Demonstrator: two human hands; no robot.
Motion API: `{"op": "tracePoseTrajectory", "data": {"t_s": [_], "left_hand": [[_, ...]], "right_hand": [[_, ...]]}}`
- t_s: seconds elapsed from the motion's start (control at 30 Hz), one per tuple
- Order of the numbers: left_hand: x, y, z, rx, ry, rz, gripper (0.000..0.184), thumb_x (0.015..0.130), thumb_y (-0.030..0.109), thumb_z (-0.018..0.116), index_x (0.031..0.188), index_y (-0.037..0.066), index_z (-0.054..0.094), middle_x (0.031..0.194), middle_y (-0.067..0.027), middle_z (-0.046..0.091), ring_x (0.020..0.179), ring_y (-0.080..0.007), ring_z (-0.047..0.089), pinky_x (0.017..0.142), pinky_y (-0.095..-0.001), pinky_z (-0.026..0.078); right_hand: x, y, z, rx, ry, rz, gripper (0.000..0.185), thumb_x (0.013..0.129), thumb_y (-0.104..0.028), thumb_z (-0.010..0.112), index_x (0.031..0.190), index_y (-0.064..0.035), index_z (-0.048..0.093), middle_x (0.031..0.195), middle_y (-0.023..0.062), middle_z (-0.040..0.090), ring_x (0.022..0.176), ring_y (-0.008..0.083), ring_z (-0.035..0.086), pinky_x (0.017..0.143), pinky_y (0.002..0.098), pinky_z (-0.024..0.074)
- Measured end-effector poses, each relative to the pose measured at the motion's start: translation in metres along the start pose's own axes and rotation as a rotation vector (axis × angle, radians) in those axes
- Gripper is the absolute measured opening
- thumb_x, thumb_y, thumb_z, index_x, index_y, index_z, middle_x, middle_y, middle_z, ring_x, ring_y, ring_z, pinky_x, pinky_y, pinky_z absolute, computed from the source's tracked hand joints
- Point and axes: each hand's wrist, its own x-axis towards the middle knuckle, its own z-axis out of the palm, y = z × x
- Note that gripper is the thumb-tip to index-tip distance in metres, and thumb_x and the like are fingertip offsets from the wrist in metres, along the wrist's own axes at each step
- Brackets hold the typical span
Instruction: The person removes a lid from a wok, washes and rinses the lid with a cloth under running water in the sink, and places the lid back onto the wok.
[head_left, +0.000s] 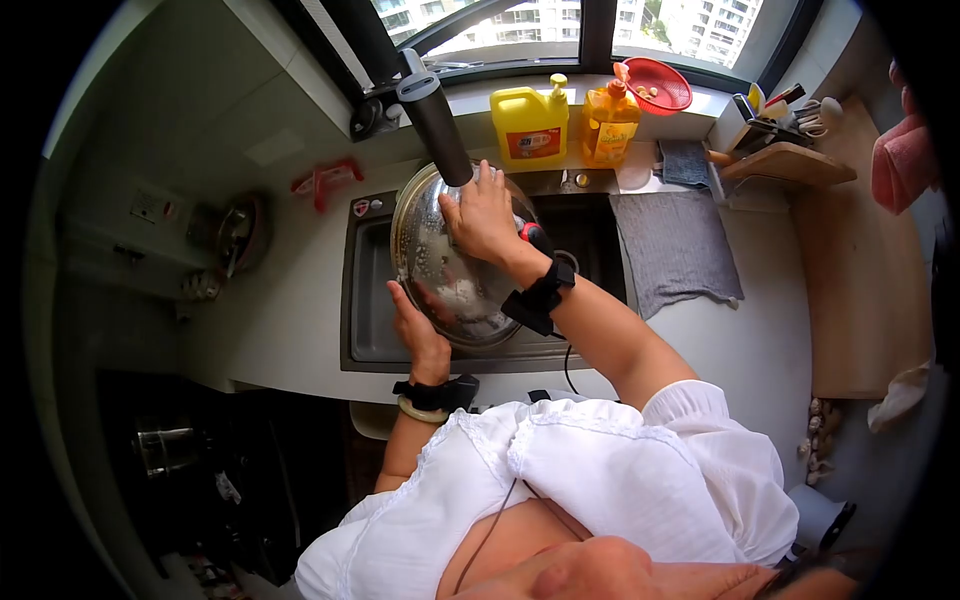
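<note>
A large round pot lid [430, 240], shiny and wet with drops, is tilted in the dark sink [370, 335] below the black faucet [435, 120]. My left hand [420, 335] holds its lower left rim. Flat against the upper part of the lid lies my right hand [485, 220], its fingers stretched out. A red and black knob [533, 236] shows beside my right wrist, partly hidden by it. Whether water is running from the faucet I cannot make out.
Behind the sink stand a yellow pump bottle [530, 128], an orange soap bottle [610, 125] and a red basket [658, 85]. A grey cloth [678, 250] lies to the right, near a cutting board [790, 163]. A red rack [327, 180] is at the left.
</note>
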Motion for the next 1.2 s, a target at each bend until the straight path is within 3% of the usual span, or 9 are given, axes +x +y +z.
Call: {"op": "tracePoseTrajectory", "data": {"t_s": [0.17,0.3,0.4,0.5,0.67,0.77,0.83,1.07,1.2], "left_hand": [[-0.014,0.017,0.013,0.225,-0.007,0.154,0.05,0.1,0.052,0.043,0.076,0.009,0.055,0.063,0.0029,0.05,0.055,-0.0087,0.045,0.048,-0.0245,0.035],[0.002,-0.015,-0.004,0.522,-0.069,0.388,0.053,0.101,0.05,0.042,0.072,0.008,0.053,0.061,0.004,0.047,0.06,-0.0071,0.042,0.054,-0.0251,0.035],[-0.002,-0.007,0.015,0.577,-0.082,0.392,0.054,0.102,0.048,0.041,0.07,0.006,0.051,0.064,0.0048,0.046,0.063,-0.0078,0.039,0.058,-0.0259,0.034],[0.008,-0.006,0.022,0.243,-0.121,0.293,0.056,0.102,0.048,0.041,0.069,0.004,0.05,0.067,0.0047,0.045,0.065,-0.0093,0.04,0.06,-0.0264,0.034],[0.005,-0.001,0.006,0.326,-0.06,0.228,0.055,0.101,0.05,0.043,0.072,0.004,0.053,0.072,0.0027,0.05,0.069,-0.0081,0.043,0.064,-0.0254,0.037],[-0.002,0.006,-0.001,0.363,-0.074,0.256,0.055,0.1,0.052,0.045,0.077,0.004,0.058,0.075,0.0025,0.054,0.071,-0.0072,0.046,0.067,-0.0247,0.039],[-0.007,0.013,-0.002,0.294,-0.067,0.227,0.055,0.099,0.053,0.046,0.08,0.004,0.06,0.076,0.0027,0.055,0.072,-0.0068,0.047,0.067,-0.0242,0.04],[-0.01,0.014,0.004,0.148,-0.037,0.119,0.054,0.097,0.055,0.048,0.085,0.005,0.063,0.08,0.0018,0.059,0.069,-0.0069,0.052,0.06,-0.0223,0.043],[-0.006,0.002,0.003,0.17,-0.051,0.046,0.054,0.097,0.056,0.048,0.091,0.005,0.064,0.083,0.0006,0.062,0.069,-0.0085,0.056,0.058,-0.0223,0.044]], "right_hand": [[0.07,0.104,0.007,0.501,-0.368,0.468,0.075,0.097,-0.055,0.034,0.134,0.0099,0.043,0.141,0.0344,0.037,0.131,0.0519,0.035,0.109,0.0519,0.0304],[0.063,0.084,0.003,0.423,-0.18,0.469,0.075,0.097,-0.054,0.033,0.13,0.012,0.047,0.134,0.0356,0.045,0.129,0.0491,0.039,0.107,0.0493,0.033],[0.006,-0.007,-0.016,0.097,0.178,-0.069,0.057,0.096,-0.037,0.049,0.126,0.0108,0.046,0.143,0.0325,0.033,0.138,0.0492,0.024,0.113,0.0552,0.0207],[-0.067,-0.043,-0.02,-0.181,0.101,-0.439,0.065,0.093,-0.035,0.05,0.136,0.0128,0.04,0.148,0.0301,0.029,0.143,0.0481,0.015,0.116,0.0534,0.0148],[-0.064,-0.027,-0.031,-0.203,0.029,-0.564,0.065,0.093,-0.036,0.05,0.138,0.0096,0.04,0.149,0.0282,0.029,0.143,0.0455,0.018,0.116,0.052,0.0175],[0.0,0.005,-0.05,-0.051,0.021,-0.184,0.06,0.098,-0.043,0.042,0.13,0.0084,0.045,0.14,0.0299,0.039,0.135,0.0439,0.031,0.113,0.0473,0.0253],[0.047,0.088,-0.03,0.071,-0.13,-0.154,0.059,0.099,-0.045,0.037,0.112,0.0103,0.053,0.113,0.0295,0.057,0.107,0.0491,0.051,0.1,0.0505,0.0375],[-0.036,0.139,-0.016,1.333,-0.479,0.799,0.065,0.101,-0.056,0.028,0.138,-0.0062,0.046,0.131,0.014,0.058,0.119,0.0239,0.055,0.102,0.0404,0.0427],[-0.037,0.138,-0.017,1.322,-0.428,0.975,0.056,0.102,-0.049,0.03,0.137,-0.0061,0.044,0.128,0.0156,0.058,0.113,0.0245,0.059,0.096,0.0429,0.047]]}}
